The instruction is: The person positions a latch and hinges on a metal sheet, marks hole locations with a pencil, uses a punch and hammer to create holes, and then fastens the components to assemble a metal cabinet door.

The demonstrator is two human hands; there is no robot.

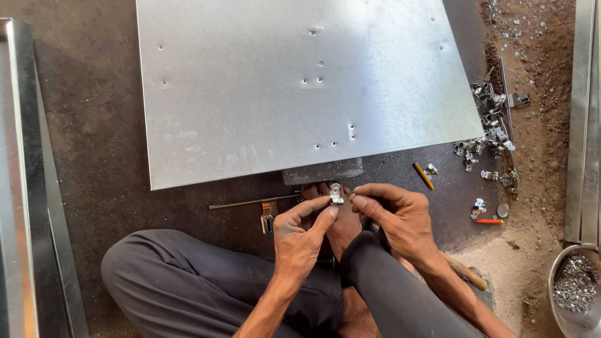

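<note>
My left hand (299,233) pinches a small shiny metal clip (336,194) between thumb and forefinger, just in front of a large galvanised metal sheet (300,81) lying on the ground. My right hand (394,216) is beside it, fingertips closed near the clip; whether they pinch something tiny I cannot tell. Under the sheet's near edge sits a dark metal block (322,171). I sit cross-legged in dark trousers with a bare foot (341,228) under my hands.
A thin metal rod (250,202) with a latch piece (268,219) lies left of my hands. Several loose metal clips (491,134), a yellow pencil (423,176) and an orange marker (489,221) lie right. A bowl of small metal parts (576,285) stands at the far right. Metal channel (31,188) on the left.
</note>
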